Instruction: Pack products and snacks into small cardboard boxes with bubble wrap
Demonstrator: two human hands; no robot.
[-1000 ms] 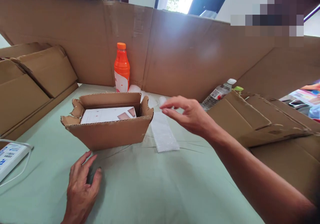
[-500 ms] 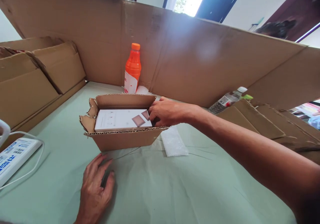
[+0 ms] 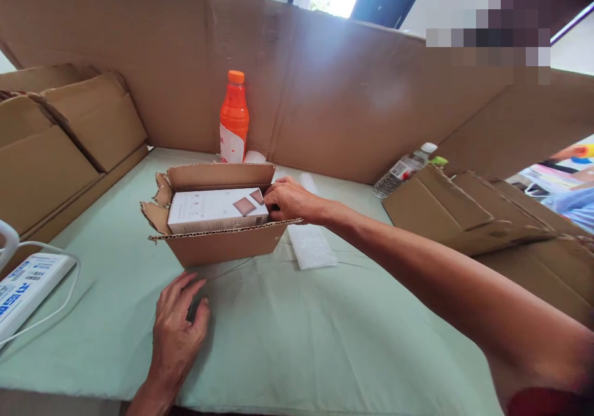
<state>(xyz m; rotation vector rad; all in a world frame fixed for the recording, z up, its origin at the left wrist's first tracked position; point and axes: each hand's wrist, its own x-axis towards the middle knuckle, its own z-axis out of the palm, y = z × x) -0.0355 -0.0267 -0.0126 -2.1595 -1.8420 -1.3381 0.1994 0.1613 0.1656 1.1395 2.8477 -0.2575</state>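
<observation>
Two hands are in view. The right hand [image 3: 290, 200] reaches into the open corrugated cardboard box [image 3: 218, 246] and grips the right end of the white product carton [image 3: 216, 210], fingers curled over that end. The carton lies flat inside the box, its top face level with the torn front rim. The left hand [image 3: 179, 329] rests palm down on the green table cover [image 3: 325, 342] in front of the box, fingers loosely spread and holding nothing.

The carton appears light and stiff, with thin paperboard walls that would dent under hard pinching. Its smooth printed faces may slip; a hold across the short end, thumb opposing fingers, looks most secure.

A white foam sheet [image 3: 310, 242] lies just right of the box. An orange drink bottle [image 3: 234, 119] stands behind the box.
</observation>
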